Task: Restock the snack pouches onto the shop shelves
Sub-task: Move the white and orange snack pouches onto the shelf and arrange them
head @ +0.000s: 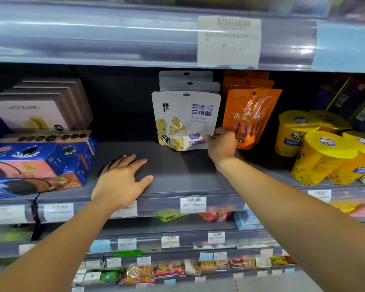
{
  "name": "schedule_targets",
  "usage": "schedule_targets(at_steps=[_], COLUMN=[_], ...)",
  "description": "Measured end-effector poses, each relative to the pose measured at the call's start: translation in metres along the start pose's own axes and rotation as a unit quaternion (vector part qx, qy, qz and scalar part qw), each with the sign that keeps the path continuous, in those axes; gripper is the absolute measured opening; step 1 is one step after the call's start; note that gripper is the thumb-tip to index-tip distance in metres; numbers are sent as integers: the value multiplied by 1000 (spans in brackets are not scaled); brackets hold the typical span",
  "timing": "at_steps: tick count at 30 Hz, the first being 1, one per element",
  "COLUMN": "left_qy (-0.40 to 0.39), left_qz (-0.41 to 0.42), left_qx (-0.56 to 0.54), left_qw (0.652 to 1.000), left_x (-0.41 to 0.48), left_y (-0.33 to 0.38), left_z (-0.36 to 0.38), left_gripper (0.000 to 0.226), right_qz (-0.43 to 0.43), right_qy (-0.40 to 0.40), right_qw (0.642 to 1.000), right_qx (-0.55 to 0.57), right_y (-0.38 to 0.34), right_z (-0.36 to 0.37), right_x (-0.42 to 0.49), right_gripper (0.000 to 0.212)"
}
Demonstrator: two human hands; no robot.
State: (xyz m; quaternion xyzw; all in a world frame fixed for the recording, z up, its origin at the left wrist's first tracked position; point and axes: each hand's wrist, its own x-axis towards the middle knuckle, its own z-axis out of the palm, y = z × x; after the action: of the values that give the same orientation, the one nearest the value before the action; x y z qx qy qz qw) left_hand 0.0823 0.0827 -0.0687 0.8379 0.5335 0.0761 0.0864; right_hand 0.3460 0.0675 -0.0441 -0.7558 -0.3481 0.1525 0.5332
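A white Triangle Cheese pouch (184, 119) stands upright at the front of a row of like pouches on the grey middle shelf (177, 175). My right hand (220, 145) pinches its lower right corner. Right beside it stands a row of orange pouches (250, 114), touching my right hand's far side. My left hand (122, 180) lies flat, fingers spread, on the bare shelf to the left of the white pouches, holding nothing.
Pink biscuit boxes (36, 110) and blue cookie boxes (36, 163) fill the shelf's left end. Yellow tubs (322, 152) crowd the right end. A price-tag rail (193, 204) runs along the shelf's front edge. Lower shelves hold small snack packs (169, 269).
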Motion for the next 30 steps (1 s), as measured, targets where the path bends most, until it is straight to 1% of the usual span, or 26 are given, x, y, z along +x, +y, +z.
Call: schedule_targets(at_steps=[1, 3, 4, 5, 6, 8, 10, 13, 16, 18, 22, 24, 28, 30], left_qy=[-4, -22, -36, -50, -61, -82, -103, -133, -146, -149, -144, -123, -66, -33], left_qz=[0, -7, -15, -24, -32, -35, -23, 10, 38, 47, 69, 73, 81, 90], left_qx=[1, 3, -3, -16, -33, -60, -55, -13, 25, 36, 72, 79, 119, 135], left_qw=[1000, 1000, 999, 998, 997, 994, 993, 991, 988, 987, 985, 987, 987, 986], left_x=[0, 0, 0, -1, -2, -7, -16, -36, -61, -80, -114, -127, -149, -154], left_y=[1, 3, 5, 7, 11, 23, 41, 71, 100, 118, 156, 172, 204, 218], left_z=[-1, -5, -9, -14, -21, -36, -53, -87, -136, -174, -247, -278, -332, -355], left_gripper=[62, 63, 63, 62, 62, 64, 67, 69, 68, 68, 66, 65, 60, 55], right_qz=[6, 52, 75, 76, 55, -10, -64, -112, -159, -192, -252, -276, -298, -325], right_qy=[4, 5, -8, -30, -56, -125, -193, -267, -325, -334, -324, -314, -300, -273], right_qw=[1000, 999, 997, 996, 997, 988, 964, 929, 889, 872, 856, 849, 854, 853], right_qx=[-5, 7, 22, 27, 6, -85, -170, -229, -281, -302, -315, -324, -304, -303], right_y=[-1, -3, -3, -3, -2, -6, -23, -58, -95, -121, -166, -187, -232, -254], right_z=[-4, -14, -20, -27, -34, -54, -80, -121, -163, -190, -240, -262, -299, -312], right_x=[-2, -9, -17, -27, -36, -55, -68, -82, -97, -108, -125, -130, -136, -135], right_gripper=[21, 29, 33, 35, 36, 42, 51, 63, 67, 66, 66, 64, 55, 55])
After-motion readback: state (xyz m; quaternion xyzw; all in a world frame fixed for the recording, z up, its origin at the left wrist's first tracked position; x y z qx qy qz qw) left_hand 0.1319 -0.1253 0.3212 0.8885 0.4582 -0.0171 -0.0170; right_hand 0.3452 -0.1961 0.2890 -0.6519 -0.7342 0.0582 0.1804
